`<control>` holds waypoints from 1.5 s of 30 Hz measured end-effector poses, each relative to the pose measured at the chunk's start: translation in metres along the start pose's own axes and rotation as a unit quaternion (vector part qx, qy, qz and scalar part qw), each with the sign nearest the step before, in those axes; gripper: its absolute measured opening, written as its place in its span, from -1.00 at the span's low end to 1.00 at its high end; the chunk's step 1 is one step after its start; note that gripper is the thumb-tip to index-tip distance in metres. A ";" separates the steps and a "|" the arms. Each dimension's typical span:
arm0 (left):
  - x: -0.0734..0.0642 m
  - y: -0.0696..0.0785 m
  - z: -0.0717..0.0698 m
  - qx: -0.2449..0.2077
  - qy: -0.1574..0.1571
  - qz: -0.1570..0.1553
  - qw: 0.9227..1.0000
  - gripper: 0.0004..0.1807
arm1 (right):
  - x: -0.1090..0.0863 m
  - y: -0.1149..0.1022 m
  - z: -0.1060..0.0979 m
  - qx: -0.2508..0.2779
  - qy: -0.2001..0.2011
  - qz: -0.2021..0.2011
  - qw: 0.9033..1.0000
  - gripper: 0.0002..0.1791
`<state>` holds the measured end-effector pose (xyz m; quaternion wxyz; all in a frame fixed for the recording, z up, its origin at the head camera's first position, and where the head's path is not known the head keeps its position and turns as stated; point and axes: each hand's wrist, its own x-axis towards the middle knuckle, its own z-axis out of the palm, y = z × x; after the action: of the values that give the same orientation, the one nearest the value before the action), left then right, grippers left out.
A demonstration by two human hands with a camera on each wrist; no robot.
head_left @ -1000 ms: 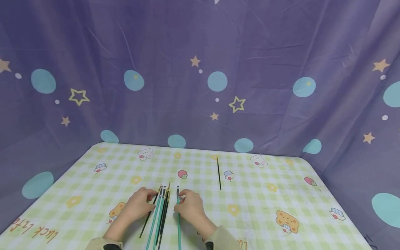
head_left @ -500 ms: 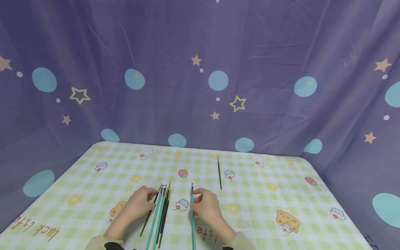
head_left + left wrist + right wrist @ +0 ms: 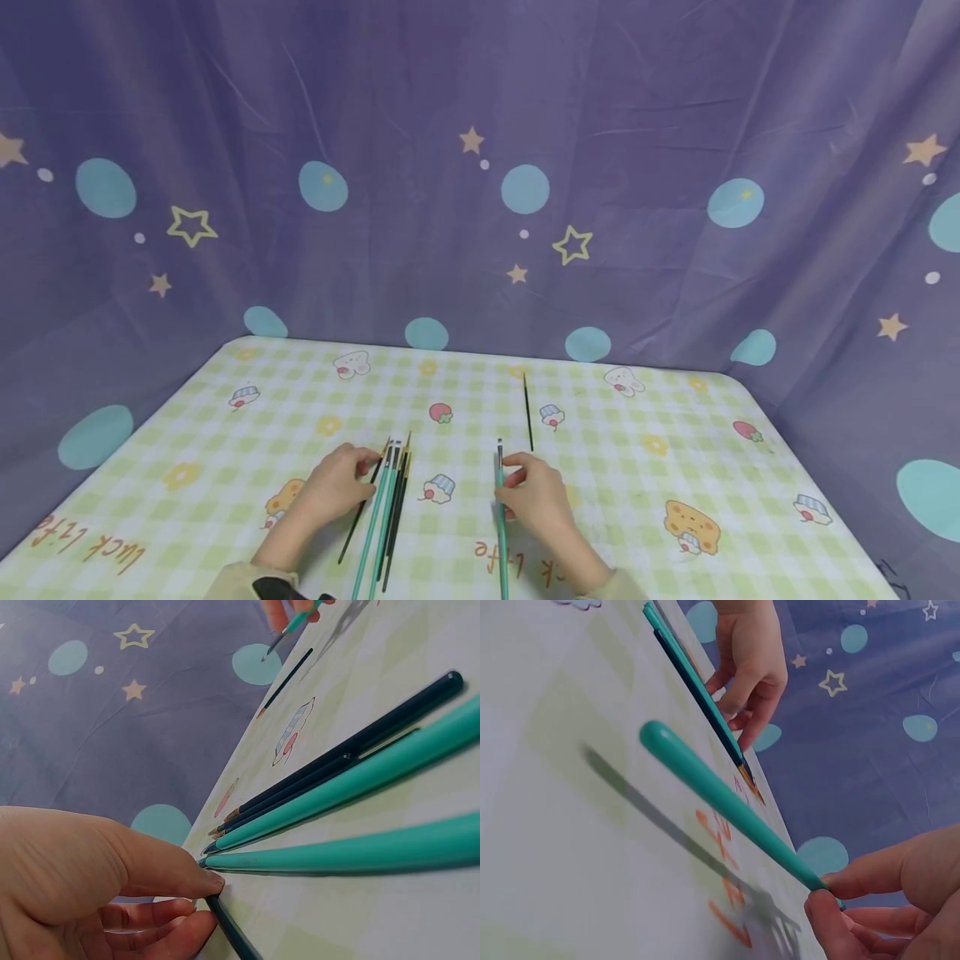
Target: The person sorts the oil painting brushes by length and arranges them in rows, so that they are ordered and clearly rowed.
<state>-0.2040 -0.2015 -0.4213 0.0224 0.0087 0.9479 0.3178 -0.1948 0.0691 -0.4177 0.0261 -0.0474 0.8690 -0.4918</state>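
My left hand (image 3: 339, 485) pinches a thin black paintbrush (image 3: 236, 930) near its bristle end, between thumb and fingers. Right beside it lies a loose row of brushes: two teal paintbrushes (image 3: 368, 533) and several black paintbrushes (image 3: 392, 533), bristles pointing away from me. Farther right, my right hand (image 3: 538, 497) holds another teal paintbrush (image 3: 727, 802) by the ferrule end between thumb and fingertips. Its handle is raised off the cloth, with a separate shadow (image 3: 652, 814) below it. The ferrule is partly hidden by fingers in the right wrist view.
A single black paintbrush (image 3: 528, 412) lies toward the back, beyond my right hand. The table wears a green-checked cloth (image 3: 630, 467) with cartoon prints. A purple curtain (image 3: 420, 250) with stars and dots stands behind and at the sides.
My right hand has carried the teal paintbrush to the right, away from the row. The left hand has stayed at the black paintbrush.
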 end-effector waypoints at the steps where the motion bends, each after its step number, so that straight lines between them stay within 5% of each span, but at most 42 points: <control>1: 0.000 0.000 0.000 0.000 0.000 0.001 1.000 -0.56 | 0.000 0.002 -0.002 -0.002 0.001 0.001 1.000 -0.56; 17: 0.001 -0.001 -0.001 0.001 0.001 0.006 1.000 -0.57 | -0.006 0.018 -0.021 -0.033 0.002 0.058 0.998 -0.55; 45: -0.002 0.001 -0.002 -0.013 -0.004 0.000 1.000 -0.57 | -0.006 0.028 -0.023 -0.072 0.025 0.084 0.994 -0.58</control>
<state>-0.2025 -0.2017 -0.4193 0.0267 0.0099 0.9436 0.3300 -0.1924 0.1036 -0.4301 0.0423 0.0365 0.9033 -0.4254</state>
